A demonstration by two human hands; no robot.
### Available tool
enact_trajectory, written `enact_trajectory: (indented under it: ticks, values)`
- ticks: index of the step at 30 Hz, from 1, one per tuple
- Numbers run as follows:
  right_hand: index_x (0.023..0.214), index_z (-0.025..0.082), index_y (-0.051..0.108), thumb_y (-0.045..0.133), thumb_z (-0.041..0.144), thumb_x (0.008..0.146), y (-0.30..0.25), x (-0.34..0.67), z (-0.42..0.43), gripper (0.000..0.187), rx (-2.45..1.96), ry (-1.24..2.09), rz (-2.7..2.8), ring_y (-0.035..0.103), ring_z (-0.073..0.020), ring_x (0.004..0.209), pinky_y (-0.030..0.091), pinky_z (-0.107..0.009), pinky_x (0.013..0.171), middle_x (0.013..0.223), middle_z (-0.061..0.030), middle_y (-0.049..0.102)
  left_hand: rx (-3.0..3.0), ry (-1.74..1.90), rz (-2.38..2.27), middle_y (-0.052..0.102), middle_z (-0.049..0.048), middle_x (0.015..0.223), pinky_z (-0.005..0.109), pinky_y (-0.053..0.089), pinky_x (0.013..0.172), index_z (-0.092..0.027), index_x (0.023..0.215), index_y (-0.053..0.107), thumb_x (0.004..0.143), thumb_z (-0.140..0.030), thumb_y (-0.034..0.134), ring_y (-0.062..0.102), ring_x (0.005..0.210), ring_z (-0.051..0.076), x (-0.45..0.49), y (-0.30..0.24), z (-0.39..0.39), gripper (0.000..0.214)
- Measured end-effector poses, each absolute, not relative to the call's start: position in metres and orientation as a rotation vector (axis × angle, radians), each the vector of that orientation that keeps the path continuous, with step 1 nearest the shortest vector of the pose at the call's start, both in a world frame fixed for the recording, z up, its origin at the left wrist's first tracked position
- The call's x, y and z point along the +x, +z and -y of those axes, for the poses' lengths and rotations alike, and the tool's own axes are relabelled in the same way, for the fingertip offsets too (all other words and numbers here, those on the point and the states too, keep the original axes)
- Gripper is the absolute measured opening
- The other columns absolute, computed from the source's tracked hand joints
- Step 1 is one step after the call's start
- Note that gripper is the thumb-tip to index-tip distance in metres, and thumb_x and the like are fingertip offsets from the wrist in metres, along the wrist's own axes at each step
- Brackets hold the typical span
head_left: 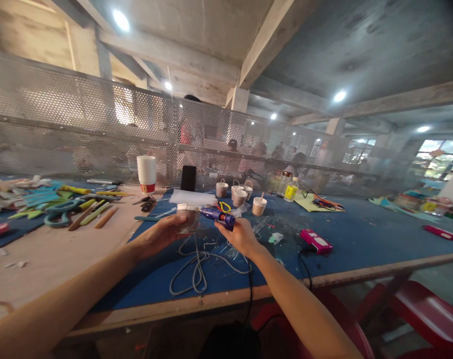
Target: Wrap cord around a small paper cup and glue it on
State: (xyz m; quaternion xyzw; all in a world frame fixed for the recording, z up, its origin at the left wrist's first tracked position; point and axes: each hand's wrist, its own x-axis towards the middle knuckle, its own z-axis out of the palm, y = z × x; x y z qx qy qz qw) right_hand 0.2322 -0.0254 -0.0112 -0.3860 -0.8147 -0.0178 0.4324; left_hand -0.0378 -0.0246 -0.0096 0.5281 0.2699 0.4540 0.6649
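Observation:
My left hand [169, 230] is closed round a small paper cup [188, 219] with a white rim, held just above the blue mat. In my right hand [240, 234] is a blue hot glue gun [216, 216], its nozzle pointing left at the cup's upper side. Whether the nozzle touches the cup I cannot tell. Grey cord [196, 267] lies in loops on the mat beneath both hands. Behind the glue gun are yellow-handled scissors [224, 206] and a stack of clear glue sticks [192, 197].
Several small cups with cord loops [239, 197] stand behind my hands. Left are a stack of paper cups [147, 173], blue-handled scissors [60, 213] and coloured strips. To the right lie a pink box [315, 241] and a yellow-labelled bottle [291, 190]. A perforated metal screen [136, 124] runs along the back.

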Motion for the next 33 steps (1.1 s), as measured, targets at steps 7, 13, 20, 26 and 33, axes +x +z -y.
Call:
enact_trajectory:
  ticks: [7, 13, 20, 26, 33]
  values:
    - [0.082, 0.02, 0.069, 0.064, 0.053, 0.091, -0.003, 0.228, 0.035, 0.034, -0.879, 0.489, 1.939, 0.061, -0.0163, 0.058, 0.046, -0.027, 0.062, 0.061, 0.0002, 0.064, 1.178, 1.029, -0.621, 0.075, 0.011, 0.123, 0.037, 0.053, 0.101, -0.017, 0.119, 0.075, 0.092, -0.031, 0.066, 0.069, 0.114, 0.027, -0.034, -0.007, 0.028, 0.032]
    - [0.073, 0.021, 0.054, 0.064, 0.058, 0.088, 0.01, 0.232, 0.027, 0.042, -0.748, 1.048, 1.564, 0.042, -0.0086, 0.042, 0.036, -0.024, 0.047, 0.05, 0.0082, 0.041, 1.126, 1.085, -0.672, 0.076, 0.0107, 0.122, 0.034, 0.056, 0.096, -0.017, 0.119, 0.074, 0.089, -0.028, 0.068, 0.069, 0.115, 0.026, -0.033, -0.004, 0.029, 0.032]
    - [0.075, 0.016, 0.062, 0.078, 0.047, 0.073, -0.006, 0.245, -0.002, 0.035, -1.004, 1.222, 1.364, 0.055, -0.0103, 0.051, 0.042, -0.021, 0.047, 0.063, 0.0017, 0.061, 1.097, 1.091, -0.629, 0.075, 0.0102, 0.125, 0.035, 0.056, 0.098, -0.018, 0.12, 0.074, 0.089, -0.026, 0.069, 0.069, 0.117, 0.026, -0.036, -0.001, 0.03, 0.032]
    - [0.055, 0.018, 0.061, 0.086, 0.048, 0.063, -0.022, 0.26, -0.016, 0.04, -1.378, 0.923, 1.657, 0.047, -0.0099, 0.042, 0.034, -0.02, 0.042, 0.046, 0.0048, 0.054, 1.114, 1.052, -0.532, 0.073, 0.0108, 0.129, 0.036, 0.055, 0.099, -0.019, 0.122, 0.073, 0.091, -0.026, 0.066, 0.068, 0.118, 0.027, -0.037, -0.003, 0.031, 0.032]
    - [0.054, 0.02, 0.06, 0.074, 0.057, 0.081, -0.026, 0.257, -0.009, 0.047, -1.613, 0.036, 1.871, 0.059, -0.016, 0.057, 0.045, -0.024, 0.057, 0.056, -0.0014, 0.059, 1.183, 0.982, -0.497, 0.075, 0.012, 0.123, 0.04, 0.054, 0.1, -0.02, 0.118, 0.076, 0.089, -0.03, 0.068, 0.069, 0.115, 0.029, -0.037, -0.001, 0.037, 0.031]
